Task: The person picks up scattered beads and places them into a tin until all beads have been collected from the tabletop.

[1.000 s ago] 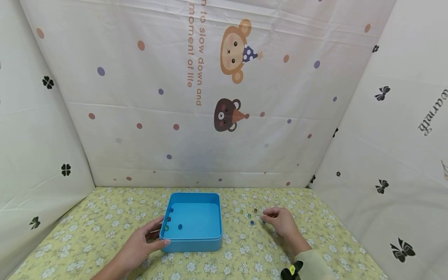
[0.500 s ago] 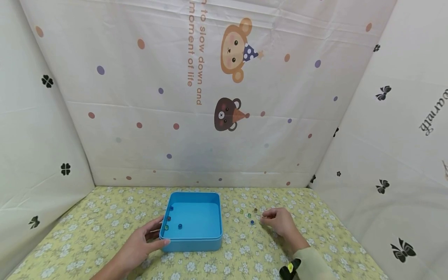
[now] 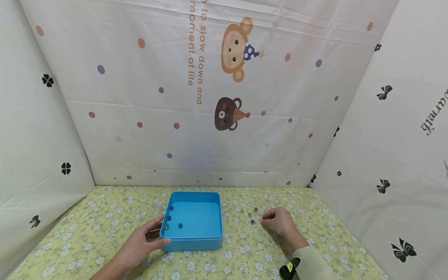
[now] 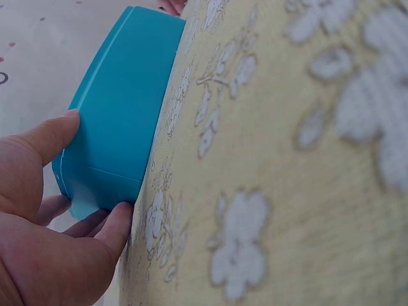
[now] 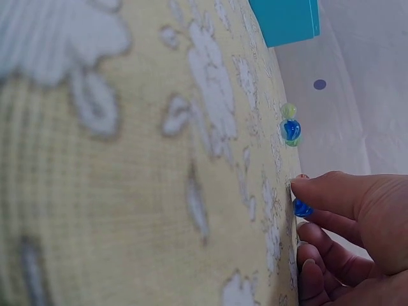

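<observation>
A blue square box [image 3: 197, 244] stands on the table, its top uncovered. My left hand [image 3: 136, 247] grips its near left corner; in the left wrist view the thumb [image 4: 60, 131] presses the front wall and the fingers bend round the side. Inside lie several glass marbles, one blue marble [image 3: 180, 225] apart from those along the left wall. My right hand [image 3: 280, 222] is low at the cloth, right of the box. In the right wrist view its thumb and fingers pinch a blue marble [image 5: 302, 208]. The head view hides that marble behind the fingers.
Between box and right hand lie loose marbles: a blue marble [image 3: 252, 222], a green marble [image 3: 249, 215], a yellow marble [image 3: 242, 211] and a brown marble [image 3: 256, 209]. A yellow floral cloth [image 3: 196, 266] covers the table. Printed fabric walls [image 3: 196, 147] rise around it.
The right hand's fingers have closed in on the blue marble, which showed beneath them a second ago and is now covered in the head view. The left hand and box stay put.
</observation>
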Demonstrator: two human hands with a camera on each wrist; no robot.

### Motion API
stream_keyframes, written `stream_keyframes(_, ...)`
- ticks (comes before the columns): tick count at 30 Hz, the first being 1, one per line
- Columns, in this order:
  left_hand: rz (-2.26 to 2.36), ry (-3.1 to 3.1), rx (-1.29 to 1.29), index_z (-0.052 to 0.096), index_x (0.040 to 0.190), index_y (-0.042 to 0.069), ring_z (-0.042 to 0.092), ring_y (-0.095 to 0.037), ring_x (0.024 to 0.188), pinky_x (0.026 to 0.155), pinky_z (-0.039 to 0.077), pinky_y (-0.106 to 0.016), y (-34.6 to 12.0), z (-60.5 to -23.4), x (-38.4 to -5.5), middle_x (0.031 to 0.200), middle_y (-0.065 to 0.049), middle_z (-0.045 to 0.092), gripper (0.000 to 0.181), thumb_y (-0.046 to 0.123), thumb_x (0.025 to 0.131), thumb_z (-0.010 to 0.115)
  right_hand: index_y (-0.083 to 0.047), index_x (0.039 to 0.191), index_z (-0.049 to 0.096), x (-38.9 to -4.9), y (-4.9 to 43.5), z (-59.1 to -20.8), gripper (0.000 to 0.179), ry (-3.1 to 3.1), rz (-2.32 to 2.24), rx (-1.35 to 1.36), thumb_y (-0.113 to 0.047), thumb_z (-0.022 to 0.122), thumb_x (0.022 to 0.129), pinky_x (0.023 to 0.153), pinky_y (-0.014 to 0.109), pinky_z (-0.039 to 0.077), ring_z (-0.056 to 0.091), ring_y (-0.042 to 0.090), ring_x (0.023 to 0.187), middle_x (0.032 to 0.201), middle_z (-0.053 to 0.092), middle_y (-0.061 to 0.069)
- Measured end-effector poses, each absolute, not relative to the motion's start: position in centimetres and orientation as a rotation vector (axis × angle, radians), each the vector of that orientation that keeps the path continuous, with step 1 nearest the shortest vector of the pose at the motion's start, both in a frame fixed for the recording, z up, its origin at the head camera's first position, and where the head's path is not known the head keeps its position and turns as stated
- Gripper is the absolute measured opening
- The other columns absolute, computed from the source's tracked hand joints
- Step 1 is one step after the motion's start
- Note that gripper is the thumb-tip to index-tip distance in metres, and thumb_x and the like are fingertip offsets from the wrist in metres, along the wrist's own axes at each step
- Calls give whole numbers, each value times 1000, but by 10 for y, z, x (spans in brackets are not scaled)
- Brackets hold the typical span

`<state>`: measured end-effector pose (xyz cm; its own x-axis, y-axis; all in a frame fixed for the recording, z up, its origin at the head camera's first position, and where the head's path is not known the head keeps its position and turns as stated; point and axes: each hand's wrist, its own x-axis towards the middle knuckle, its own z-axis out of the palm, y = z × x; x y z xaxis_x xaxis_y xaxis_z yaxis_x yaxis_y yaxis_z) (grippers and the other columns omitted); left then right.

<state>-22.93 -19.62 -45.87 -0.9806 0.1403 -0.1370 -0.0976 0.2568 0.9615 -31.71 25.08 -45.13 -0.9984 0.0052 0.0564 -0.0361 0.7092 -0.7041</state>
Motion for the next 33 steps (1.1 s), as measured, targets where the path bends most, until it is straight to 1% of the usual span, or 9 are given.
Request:
stream_keyframes(5,1806,2331,32,30,162,12,46,-53,138,103,66,-43,-196,-459,-229,156,-32,39,86,26,93,78,-8,94,81,-317,250,-450,6,-2864,1172,24,-10,81,89,53,27,53,62,16,73,96,75,4)
stream_keyframes(8,1803,2327,35,29,163,12,46,-53,139,103,66,-42,-196,-458,-229,157,-32,39,86,26,93,78,-9,91,81,-318,251,-451,4,-2873,1156,15,-11,82,88,52,26,51,60,16,70,92,74,2)
stream_keyframes(11,1804,2326,40,29,163,12,46,-53,139,103,66,-42,-197,-458,-230,156,-32,39,87,26,93,78,-9,90,81,-320,253,-453,4,-2879,1136,10,-11,82,87,52,27,54,62,15,71,91,74,2)
stream_keyframes(13,1798,2323,46,28,163,12,45,-54,139,103,66,-42,-197,-458,-230,157,-33,38,87,26,93,78,-10,90,81,-321,254,-454,4,-2879,1121,11,-10,83,86,55,28,58,64,14,75,93,75,2)
stream_keyframes(16,1793,2328,49,28,163,11,46,-54,138,103,66,-43,-198,-459,-230,156,-33,38,87,26,93,78,-11,88,81,-322,256,-455,3,-2878,1118,19,-10,83,86,57,29,60,66,14,78,96,76,3)
stream_keyframes(21,1798,2315,60,27,163,10,44,-54,139,104,65,-43,-198,-459,-229,157,-33,37,86,26,94,76,-11,85,81,-323,256,-456,4,-2885,1125,14,-12,84,86,54,26,55,64,14,75,97,76,3)
stream_keyframes(25,1804,2312,71,26,163,10,44,-55,139,105,65,-43,-198,-459,-229,157,-33,37,86,25,94,76,-13,80,80,-324,256,-456,8,-2886,1125,11,-12,83,87,53,24,50,61,15,71,95,76,2)
stream_keyframes(28,1803,2318,76,27,163,10,45,-55,139,104,65,-43,-198,-459,-229,156,-33,38,87,25,94,76,-13,81,80,-323,255,-456,7,-2881,1131,4,-12,83,87,54,23,51,61,14,71,94,76,2)
stream_keyframes(33,1805,2321,57,27,163,10,45,-54,139,104,65,-43,-197,-459,-229,156,-33,38,87,25,94,77,-12,88,82,-318,253,-454,3,-2864,1169,7,-13,84,87,54,25,55,63,14,73,96,77,2)
